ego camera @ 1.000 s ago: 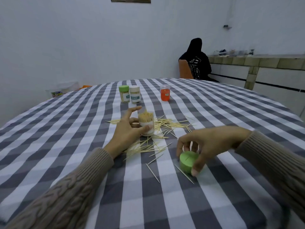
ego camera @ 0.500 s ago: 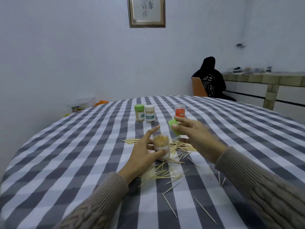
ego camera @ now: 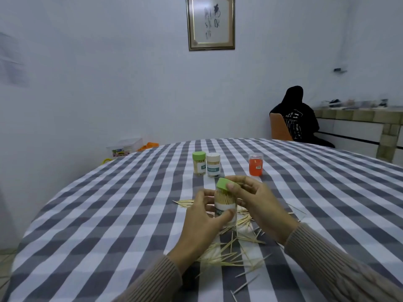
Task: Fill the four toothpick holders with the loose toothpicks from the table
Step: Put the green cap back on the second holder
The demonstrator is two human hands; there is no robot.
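My left hand grips a clear toothpick holder packed with toothpicks, held just above the checked tablecloth. My right hand holds a green lid tilted on the holder's top. Loose toothpicks lie scattered under and in front of both hands. Farther back stand a green-lidded holder, a white-lidded holder and an orange holder.
A person in black sits on an orange chair beyond the table's far right edge. A plastic box sits by the wall at the left. A stone counter runs along the right.
My right hand picked the green lid up from the table at the right and brought it onto the holder. My left hand lifted the holder a little. The camera tilted up.
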